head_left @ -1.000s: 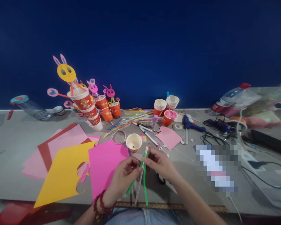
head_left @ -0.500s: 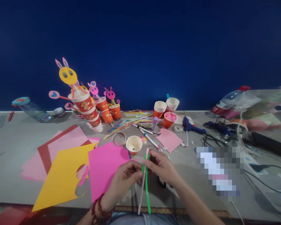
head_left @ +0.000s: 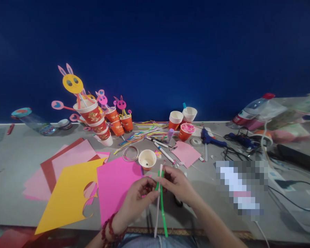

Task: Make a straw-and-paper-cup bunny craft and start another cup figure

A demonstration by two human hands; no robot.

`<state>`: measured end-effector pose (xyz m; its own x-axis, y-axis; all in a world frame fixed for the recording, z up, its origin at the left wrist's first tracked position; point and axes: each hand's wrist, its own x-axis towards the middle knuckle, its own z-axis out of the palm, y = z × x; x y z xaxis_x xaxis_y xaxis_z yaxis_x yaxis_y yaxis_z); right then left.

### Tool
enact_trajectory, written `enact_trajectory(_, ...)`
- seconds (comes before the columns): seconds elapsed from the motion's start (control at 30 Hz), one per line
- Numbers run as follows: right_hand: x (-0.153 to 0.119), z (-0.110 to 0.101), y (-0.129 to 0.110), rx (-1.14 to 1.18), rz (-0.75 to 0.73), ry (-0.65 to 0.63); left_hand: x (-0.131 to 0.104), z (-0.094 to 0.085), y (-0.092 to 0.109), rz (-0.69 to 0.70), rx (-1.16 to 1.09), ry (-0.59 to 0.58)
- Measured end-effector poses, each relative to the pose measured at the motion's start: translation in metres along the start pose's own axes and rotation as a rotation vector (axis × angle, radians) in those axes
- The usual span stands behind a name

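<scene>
My left hand and my right hand meet low in the middle, near the table's front edge, fingers closed on thin straws. A pale pinkish straw stands nearly upright between them. Beside it a green straw hangs down to the right, and more green shows at the fingertips. Fingers hide where the straws meet. Just beyond my hands is a paper cup with a small dark hole in its bottom. Partly under my right hand lie dark scissor handles.
Left are a magenta sheet and a cut yellow sheet. Behind stand decorated rabbit cups, loose straws and stacked cups. A blue glue gun, cables and a bottle are on the right.
Both hands stay together on the straws. The lower straw ends have shifted slightly right, and the view has moved a little.
</scene>
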<state>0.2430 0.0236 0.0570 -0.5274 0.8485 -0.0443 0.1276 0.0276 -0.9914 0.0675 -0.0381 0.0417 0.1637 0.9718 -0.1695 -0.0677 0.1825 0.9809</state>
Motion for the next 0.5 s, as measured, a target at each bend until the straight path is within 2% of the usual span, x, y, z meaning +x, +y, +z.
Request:
enact_trajectory(0.2, 0.001, 0.0008, 0.0004, -0.005, -0.002, -0.041, 0.0018, 0.0026, -0.0007, -0.031, 0.05, -0.024)
enact_trajectory(0.37, 0.002, 0.0024, 0.0015, 0.025, 0.014, 0.003, 0.0015, 0.0026, 0.0017, -0.01, 0.16, -0.053)
enact_trajectory(0.5, 0.0021, 0.0035, 0.0005, 0.014, 0.03, -0.001, 0.0018, 0.0036, -0.0042, -0.009, 0.174, -0.05)
